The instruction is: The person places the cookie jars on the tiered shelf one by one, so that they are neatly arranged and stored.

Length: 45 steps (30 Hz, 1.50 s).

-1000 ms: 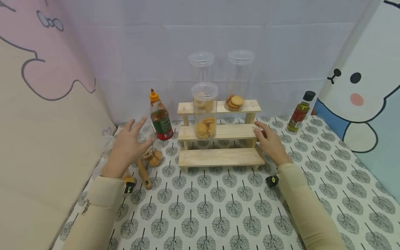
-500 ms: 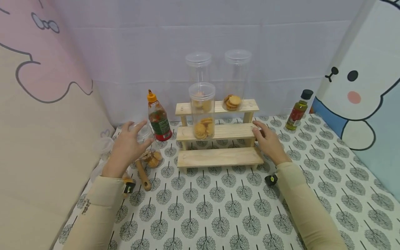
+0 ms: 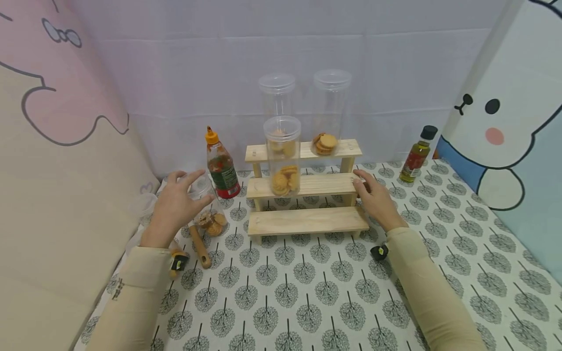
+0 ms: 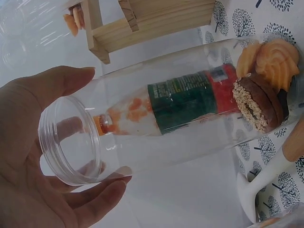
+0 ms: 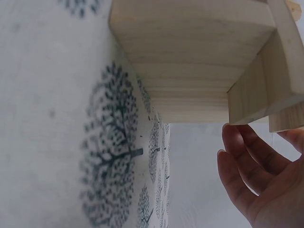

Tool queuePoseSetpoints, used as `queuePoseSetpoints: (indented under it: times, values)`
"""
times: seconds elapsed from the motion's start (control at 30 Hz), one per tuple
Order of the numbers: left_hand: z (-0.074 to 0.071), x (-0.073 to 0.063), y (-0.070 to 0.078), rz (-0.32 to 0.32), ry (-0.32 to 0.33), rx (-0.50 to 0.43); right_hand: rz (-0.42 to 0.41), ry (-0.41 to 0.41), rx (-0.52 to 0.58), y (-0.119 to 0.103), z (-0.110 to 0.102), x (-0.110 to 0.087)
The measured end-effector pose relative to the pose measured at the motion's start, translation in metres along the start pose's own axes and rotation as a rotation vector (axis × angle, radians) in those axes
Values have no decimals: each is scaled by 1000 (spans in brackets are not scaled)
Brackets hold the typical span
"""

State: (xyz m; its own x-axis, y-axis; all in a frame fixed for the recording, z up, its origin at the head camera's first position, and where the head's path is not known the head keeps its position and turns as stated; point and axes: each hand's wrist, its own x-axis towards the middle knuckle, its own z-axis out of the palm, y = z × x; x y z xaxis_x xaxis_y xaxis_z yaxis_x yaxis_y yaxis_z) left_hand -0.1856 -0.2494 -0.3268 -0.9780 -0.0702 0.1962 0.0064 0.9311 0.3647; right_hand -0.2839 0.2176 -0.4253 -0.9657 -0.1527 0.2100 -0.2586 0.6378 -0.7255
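I see the tree-print cloth (image 3: 285, 312) bearing a three-tier wooden shelf (image 3: 307, 221), with three lidded jars (image 3: 284, 153) on its upper tiers. Left of it, near the sauce bottle (image 3: 223, 168), stands a fourth jar (image 4: 190, 137). My left hand (image 3: 174, 204) curls round that one's lid end (how firmly, I can't tell). My right hand (image 3: 378, 201) meets the middle tier's right end; whether it's pinching, I can't tell. Cookies (image 4: 275, 61) fill the fourth jar's bottom.

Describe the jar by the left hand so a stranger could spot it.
Find the stepped wooden shelf, then the sauce bottle left of it. Just nearer is the jar. Unlike the jars on the shelf, it rests on the tablecloth, the left hand at its lid.
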Motion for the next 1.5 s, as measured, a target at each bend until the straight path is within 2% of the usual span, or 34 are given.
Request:
queuePoseSetpoints:
  times: [0.23,0.37,0.43,0.6,0.77,0.93,1.03,1.3,1.37,1.5]
  values:
    - [-5,-3,2,15,20,-21,2,-2,5,1,1,-1]
    - [-15,-9,10,41,39,-45,15,-4,14,-2,1,-2]
    - [-22,-12,16,53,29,-57,20,-6,20,-3,1,-2]
    - [-35,-20,37,102,-45,-97,20,-7,14,-1,0,-3]
    - [-37,-27,63,209,-92,-140,22,-7,20,-1,0,-3]
    - [-38,-32,92,368,-113,-184,16,-9,20,-1,1,-2]
    - [-37,-30,113,454,-118,-179,18,-10,13,-2,1,-2]
    - [-23,-10,174,660,-152,-189,21,-8,23,-1,1,0]
    - [-20,-4,189,692,-159,-190,18,-10,26,-1,1,0]
    - [-18,5,215,715,-158,-189,16,-15,31,-1,0,0]
